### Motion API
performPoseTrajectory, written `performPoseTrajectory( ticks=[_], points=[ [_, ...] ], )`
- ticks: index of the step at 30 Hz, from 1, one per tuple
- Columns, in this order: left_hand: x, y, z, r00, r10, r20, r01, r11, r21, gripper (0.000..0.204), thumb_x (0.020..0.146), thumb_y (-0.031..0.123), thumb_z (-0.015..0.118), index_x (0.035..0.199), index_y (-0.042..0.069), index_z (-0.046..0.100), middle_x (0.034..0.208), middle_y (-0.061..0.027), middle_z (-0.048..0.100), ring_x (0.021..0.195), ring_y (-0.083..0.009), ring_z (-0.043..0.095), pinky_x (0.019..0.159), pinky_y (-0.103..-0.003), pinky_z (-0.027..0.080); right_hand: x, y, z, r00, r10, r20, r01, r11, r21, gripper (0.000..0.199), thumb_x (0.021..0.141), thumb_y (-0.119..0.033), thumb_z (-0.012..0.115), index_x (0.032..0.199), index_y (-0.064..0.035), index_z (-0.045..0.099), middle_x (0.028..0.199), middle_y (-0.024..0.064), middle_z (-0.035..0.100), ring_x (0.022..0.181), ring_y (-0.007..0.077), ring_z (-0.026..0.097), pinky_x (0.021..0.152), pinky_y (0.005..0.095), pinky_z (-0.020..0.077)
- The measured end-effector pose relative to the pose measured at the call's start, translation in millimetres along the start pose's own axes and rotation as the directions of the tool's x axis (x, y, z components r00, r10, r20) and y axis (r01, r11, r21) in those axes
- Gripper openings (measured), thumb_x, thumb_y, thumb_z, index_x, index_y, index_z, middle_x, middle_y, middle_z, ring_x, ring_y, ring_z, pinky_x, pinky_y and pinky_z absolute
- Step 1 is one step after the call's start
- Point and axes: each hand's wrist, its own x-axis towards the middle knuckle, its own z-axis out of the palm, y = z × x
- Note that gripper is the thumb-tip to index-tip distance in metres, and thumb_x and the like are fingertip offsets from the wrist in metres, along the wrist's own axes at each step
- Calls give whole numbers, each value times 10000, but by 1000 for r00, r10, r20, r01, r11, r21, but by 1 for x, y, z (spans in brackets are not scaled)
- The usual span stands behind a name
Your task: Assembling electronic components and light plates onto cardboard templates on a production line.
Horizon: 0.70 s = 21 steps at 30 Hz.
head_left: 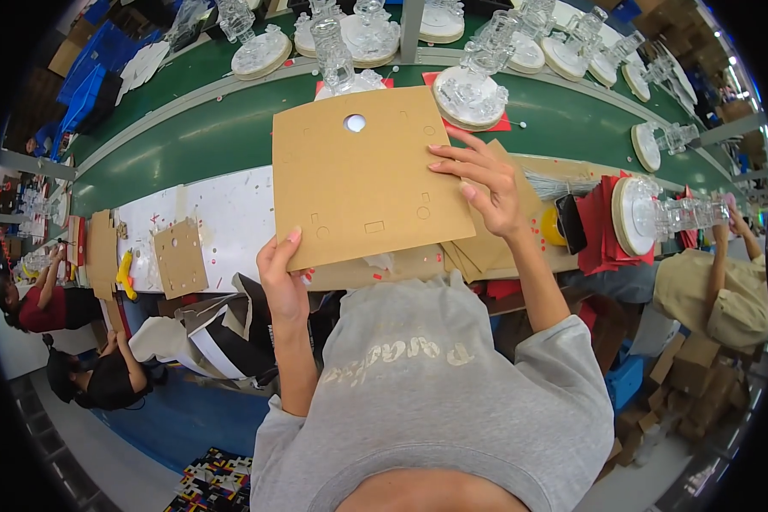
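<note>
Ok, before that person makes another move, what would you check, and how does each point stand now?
1. Left hand holding the cardboard sheet: ok, at its near-left corner.
2. Right hand touching the sheet: ok, fingers on its right side.
3. Sheet's round hole open: ok.
4. Sheet's underside undamaged: cannot tell, hidden.
5. White work surface free of scraps: not ok, small bits scattered on it.

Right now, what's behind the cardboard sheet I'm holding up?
Behind the cardboard sheet, a white round base with a clear column shows past the top edge, green surface beyond. Through the round hole, something white shows. The rest is covered.
</note>
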Motion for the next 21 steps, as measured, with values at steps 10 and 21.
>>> performPoseTrajectory(
  ticks=[10,21],
  points=[
    [1,7,6,998,-57,-22,59,994,87,245,958,221,618,775,58,622,622,46,494,537,-44,371,501,-233,264,0,-26,28,764,636,-107,-523,708,475,261,867,-48,717,1123,1,723,1518,134,460,1322,268,536,1068,447,475],
    [9,4,-10,1000,16,15,-17,997,70,232,956,235,650,864,26,689,638,31,587,504,-46,459,464,-223,263,3,-16,23,909,399,-119,-389,916,104,464,841,-65,741,1297,-38,662,1612,141,377,1493,324,353,1145,441,393]
  ],
)
